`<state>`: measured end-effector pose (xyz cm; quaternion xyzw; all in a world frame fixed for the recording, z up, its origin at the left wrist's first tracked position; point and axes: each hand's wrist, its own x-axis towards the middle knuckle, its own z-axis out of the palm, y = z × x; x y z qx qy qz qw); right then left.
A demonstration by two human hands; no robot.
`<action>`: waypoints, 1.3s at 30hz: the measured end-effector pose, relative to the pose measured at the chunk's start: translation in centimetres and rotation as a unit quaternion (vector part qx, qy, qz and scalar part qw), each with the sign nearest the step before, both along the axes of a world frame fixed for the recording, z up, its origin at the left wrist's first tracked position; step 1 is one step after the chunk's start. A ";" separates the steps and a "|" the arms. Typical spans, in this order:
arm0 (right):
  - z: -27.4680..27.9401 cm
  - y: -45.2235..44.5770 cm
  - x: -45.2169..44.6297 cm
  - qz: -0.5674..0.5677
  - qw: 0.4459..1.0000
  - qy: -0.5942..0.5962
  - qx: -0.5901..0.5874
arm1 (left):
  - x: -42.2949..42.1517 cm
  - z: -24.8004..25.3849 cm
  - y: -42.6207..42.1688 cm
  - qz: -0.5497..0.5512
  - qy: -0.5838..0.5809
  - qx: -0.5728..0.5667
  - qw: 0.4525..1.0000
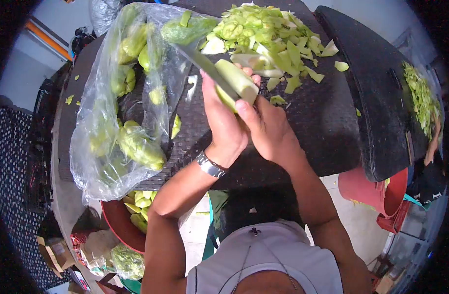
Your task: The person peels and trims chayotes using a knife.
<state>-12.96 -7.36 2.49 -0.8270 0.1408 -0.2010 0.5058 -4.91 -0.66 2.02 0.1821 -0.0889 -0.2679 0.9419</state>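
In the middle of the head view, my left hand (223, 120) with a metal watch holds a pale green, peeled chayote (238, 81) from below. Its fingertips show past the far side of the vegetable. My right hand (273, 128) is closed around the hidden handle of a knife (205, 63), thumb against the chayote's near end. The wide blade lies along the chayote's left side, tip pointing up and left. Close above the hands lies a heap of green peelings (263, 32).
A clear plastic bag (173, 83) with several chayotes (141, 147) spreads over the left of the dark table (312, 132). Below its edge is a red tub (119, 223) of green pieces. Right are a black board (366, 73), more shreds (423, 100) and a red bucket (356, 188).
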 end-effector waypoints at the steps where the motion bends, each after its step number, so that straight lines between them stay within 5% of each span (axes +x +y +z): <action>1: -0.1 -0.3 0.3 0.010 1.000 0.000 0.012 | 0.3 0.2 -0.1 0.005 -0.016 0.040 0.999; 6: 1.1 -5.0 2.4 0.082 0.919 0.238 0.305 | 3.1 -0.7 -0.2 -0.069 -0.156 0.169 0.971; 14: 1.7 -9.8 2.6 0.238 0.826 0.239 0.451 | 5.3 -0.7 0.2 -0.080 -0.151 0.178 0.969; 20: 0.5 -10.8 2.6 0.113 0.894 0.182 0.393 | 6.0 -0.8 0.3 -0.134 -0.045 0.110 0.984; 25: 0.8 -9.6 2.8 0.057 0.938 0.181 0.289 | 5.9 -0.8 0.4 -0.128 -0.048 0.193 0.972; 28: -0.4 -9.4 3.3 0.020 0.985 0.118 0.128 | 5.7 -0.9 0.4 -0.135 -0.070 0.238 0.959; 33: 2.1 -9.2 2.0 0.075 0.961 0.164 0.209 | 5.6 -0.8 0.5 -0.153 0.035 0.087 0.984; 36: 2.8 -9.0 0.9 0.097 0.958 0.168 0.209 | 6.1 -0.3 0.4 -0.140 -0.010 0.027 0.990; 39: 3.5 -7.9 -0.9 0.064 0.970 0.146 0.185 | 5.7 0.8 0.4 -0.096 -0.015 0.072 0.993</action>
